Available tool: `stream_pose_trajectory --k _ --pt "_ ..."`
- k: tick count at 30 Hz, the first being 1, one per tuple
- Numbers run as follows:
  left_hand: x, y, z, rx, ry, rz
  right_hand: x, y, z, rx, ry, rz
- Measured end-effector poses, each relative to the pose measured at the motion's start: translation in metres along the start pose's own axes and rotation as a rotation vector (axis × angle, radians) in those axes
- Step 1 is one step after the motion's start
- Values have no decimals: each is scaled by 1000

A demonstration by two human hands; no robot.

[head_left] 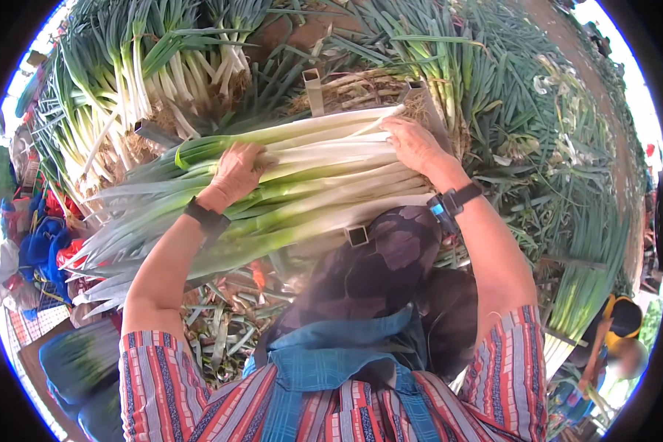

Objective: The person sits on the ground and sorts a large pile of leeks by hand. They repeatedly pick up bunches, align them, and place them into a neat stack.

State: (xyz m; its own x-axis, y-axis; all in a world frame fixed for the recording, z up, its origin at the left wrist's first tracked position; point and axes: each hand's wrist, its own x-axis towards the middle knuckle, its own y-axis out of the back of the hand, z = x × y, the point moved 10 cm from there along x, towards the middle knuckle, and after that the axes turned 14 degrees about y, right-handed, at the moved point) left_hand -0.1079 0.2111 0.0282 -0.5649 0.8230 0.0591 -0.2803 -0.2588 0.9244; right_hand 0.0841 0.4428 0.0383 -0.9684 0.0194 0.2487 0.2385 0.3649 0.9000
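Note:
Before me lies a layer of long green onions (331, 182) side by side, white ends to the right and green leaves fanning out to the left. My left hand (237, 174) grips stalks where white turns to green, fingers curled over them. At the white ends, my right hand (417, 145) has its fingertips on the upper stalks. One thin stalk (375, 120) lies aslant there, its root end sticking out past the others. Upright square metal tubes (313, 94) stand around the layer; another tube (357, 236) rises at the near side, beside my knee.
Untrimmed green onions with roots (143, 83) are heaped at the far left, and more onions (508, 110) at the right. Leaf scraps (226, 326) litter the ground. Wrapped onion bundles (80, 359) lie at lower left, near blue and red bags (44, 243). Another person (621, 337) is at the right.

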Motion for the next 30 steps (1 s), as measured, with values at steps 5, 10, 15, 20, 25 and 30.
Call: stream_pose_trajectory --k 5,10,15,20,25,30 --pt "21 18 12 27 -64 187 19 -18 32 -41 -116 56" --pt "33 -25 -23 -110 172 -87 27 -50 52 -52 -190 -282" --pt "38 -43 -19 -120 212 -187 11 -55 54 -56 -164 -329" --pt "34 -76 -17 -25 222 -210 -18 -57 53 -194 -261 -377" --pt "30 -50 -28 31 50 -499 -26 -73 71 -44 -330 -327" --pt "-17 20 -125 5 426 -524 -27 -79 79 -30 -373 -343"
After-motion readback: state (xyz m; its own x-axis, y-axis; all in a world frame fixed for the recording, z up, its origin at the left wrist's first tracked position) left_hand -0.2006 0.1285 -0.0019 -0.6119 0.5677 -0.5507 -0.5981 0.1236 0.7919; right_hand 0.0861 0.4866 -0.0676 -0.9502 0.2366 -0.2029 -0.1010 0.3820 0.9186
